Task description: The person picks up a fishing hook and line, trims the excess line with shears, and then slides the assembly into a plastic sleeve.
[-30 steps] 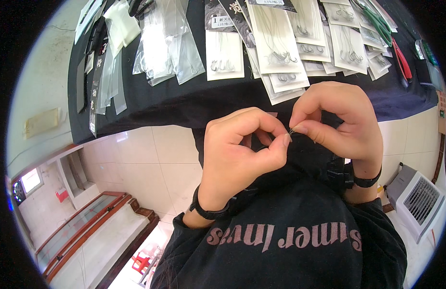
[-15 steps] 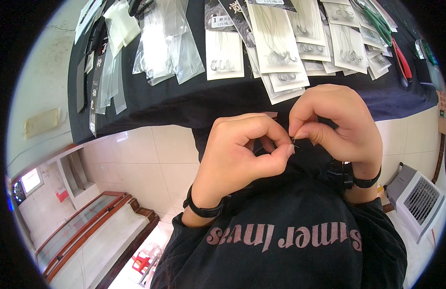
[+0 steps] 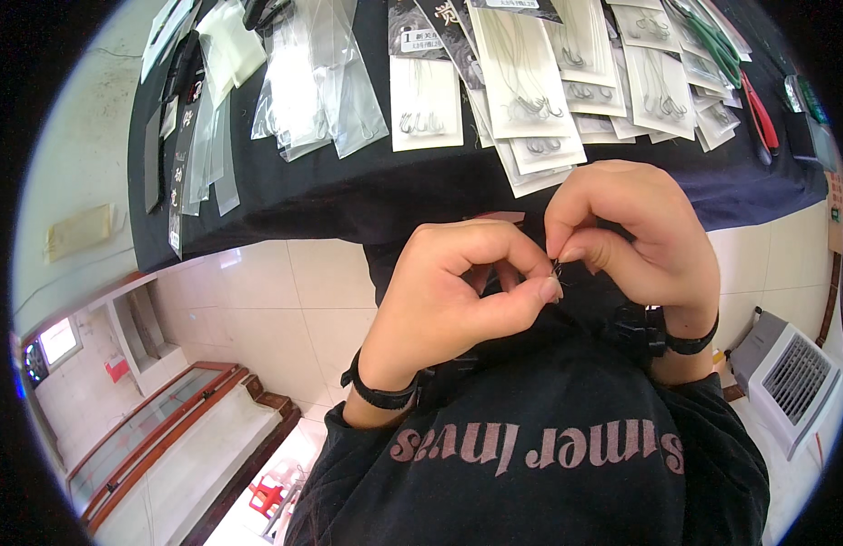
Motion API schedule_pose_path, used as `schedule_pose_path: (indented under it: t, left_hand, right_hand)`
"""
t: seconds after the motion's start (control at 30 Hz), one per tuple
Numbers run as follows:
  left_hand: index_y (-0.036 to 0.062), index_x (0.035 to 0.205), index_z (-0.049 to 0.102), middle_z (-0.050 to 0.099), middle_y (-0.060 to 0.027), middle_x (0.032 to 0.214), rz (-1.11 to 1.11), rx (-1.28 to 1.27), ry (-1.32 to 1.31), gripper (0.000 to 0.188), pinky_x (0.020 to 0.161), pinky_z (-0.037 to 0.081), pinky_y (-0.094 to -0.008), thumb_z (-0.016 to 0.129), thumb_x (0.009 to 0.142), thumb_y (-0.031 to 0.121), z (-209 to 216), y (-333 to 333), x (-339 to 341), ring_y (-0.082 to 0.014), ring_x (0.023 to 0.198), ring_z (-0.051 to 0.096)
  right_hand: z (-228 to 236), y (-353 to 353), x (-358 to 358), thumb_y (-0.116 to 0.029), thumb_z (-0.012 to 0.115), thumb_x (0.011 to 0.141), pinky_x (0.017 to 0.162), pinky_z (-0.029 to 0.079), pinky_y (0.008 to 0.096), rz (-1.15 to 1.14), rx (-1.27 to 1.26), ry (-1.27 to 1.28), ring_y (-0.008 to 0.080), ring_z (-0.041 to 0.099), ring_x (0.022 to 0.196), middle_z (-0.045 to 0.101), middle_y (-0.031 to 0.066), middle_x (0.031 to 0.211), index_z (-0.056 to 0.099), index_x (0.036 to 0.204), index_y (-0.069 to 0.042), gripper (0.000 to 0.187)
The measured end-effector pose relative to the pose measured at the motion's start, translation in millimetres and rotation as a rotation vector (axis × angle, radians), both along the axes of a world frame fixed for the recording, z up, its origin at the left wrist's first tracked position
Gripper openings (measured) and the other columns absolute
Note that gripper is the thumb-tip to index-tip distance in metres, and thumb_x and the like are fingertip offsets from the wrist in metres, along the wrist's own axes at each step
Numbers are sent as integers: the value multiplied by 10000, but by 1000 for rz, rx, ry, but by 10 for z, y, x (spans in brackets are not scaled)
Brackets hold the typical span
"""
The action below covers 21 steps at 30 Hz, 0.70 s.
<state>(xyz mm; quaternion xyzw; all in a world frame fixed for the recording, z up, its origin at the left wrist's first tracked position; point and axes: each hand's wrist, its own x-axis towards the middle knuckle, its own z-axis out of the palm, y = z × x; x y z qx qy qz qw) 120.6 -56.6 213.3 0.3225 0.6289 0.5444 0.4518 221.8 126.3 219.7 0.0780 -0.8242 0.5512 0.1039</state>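
My left hand point(image 3: 471, 282) and my right hand point(image 3: 644, 232) meet above my lap, just in front of the table edge. Both pinch with thumb and forefinger on a tiny dark thing point(image 3: 557, 269) that looks like a fishing hook, mostly hidden by the fingertips. The right fingers grip it from above, the left ones from below. Beyond the hands lie white cards of fishing hooks with lines point(image 3: 528, 91), in clear packs. One such card point(image 3: 427, 105) lies apart, left of the pile.
A black cloth point(image 3: 285, 196) covers the table. Clear plastic sleeves point(image 3: 317, 82) lie at its left, beside narrow dark strips point(image 3: 186, 164). Green-handled scissors point(image 3: 712, 41) and a red-handled tool point(image 3: 758, 114) lie at the right. A grey-white vented appliance point(image 3: 790, 378) stands on the floor.
The dark thing between my fingertips has turned slightly and shows a little more. My left hand has shifted very slightly; my right hand is almost still.
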Motion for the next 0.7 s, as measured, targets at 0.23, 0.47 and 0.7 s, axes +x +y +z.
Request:
schedule_pose_path:
  t: [0.23, 0.47, 0.7]
  left_hand:
    - [29, 803, 680, 645, 14, 726, 8, 44, -1, 86, 506, 339, -180, 720, 752, 86, -24, -10, -6, -17, 597, 521]
    - [13, 817, 665, 661, 2, 763, 68, 144, -129, 56, 524, 340, -169, 685, 784, 53, -58, -12, 8, -8, 616, 509]
    - [4, 823, 659, 674, -8, 776, 87, 159, -187, 63, 523, 339, -157, 675, 807, 63, -57, -12, 22, -3, 615, 506]
  right_hand:
    - [9, 3, 13, -30, 652, 765, 554, 437, 304, 15, -44, -40, 246, 591, 612, 592, 71, 679, 589, 821, -52, 87]
    - [3, -1, 44, -48, 684, 775, 536, 418, 258, -30, -173, -74, 138, 549, 581, 580, 38, 688, 627, 898, -44, 136]
    - [-41, -21, 22, -56, 710, 757, 525, 418, 246, -37, -125, -9, 120, 535, 552, 585, 34, 680, 630, 868, -40, 138]
